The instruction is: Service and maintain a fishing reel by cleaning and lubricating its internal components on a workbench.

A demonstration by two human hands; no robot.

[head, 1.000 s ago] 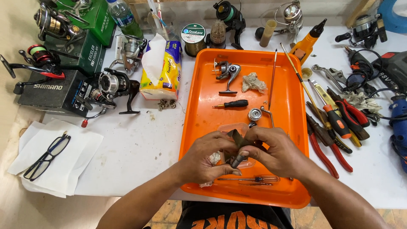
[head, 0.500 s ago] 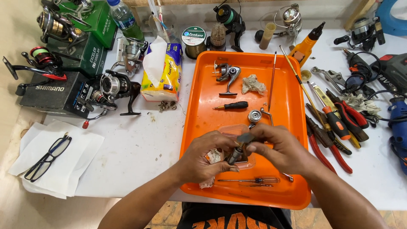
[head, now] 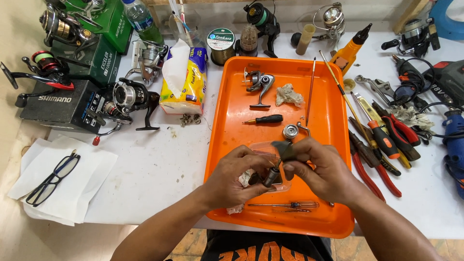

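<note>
both hands (head: 285,174) around reel part (head: 278,166)

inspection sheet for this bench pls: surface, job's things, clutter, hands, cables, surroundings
Surface: white table carrying an orange tray.
Job's things: dark reel part held over the tray; reel body, black-handled screwdriver, clear-handled screwdriver lying in the tray.
Clutter: fishing reels, tissue pack, pliers, eyeglasses on paper.
Hands: left hand and right hand both grip the part.
Cables: black cord coiled by the power drill.
Surroundings: tan floor at left.
</note>
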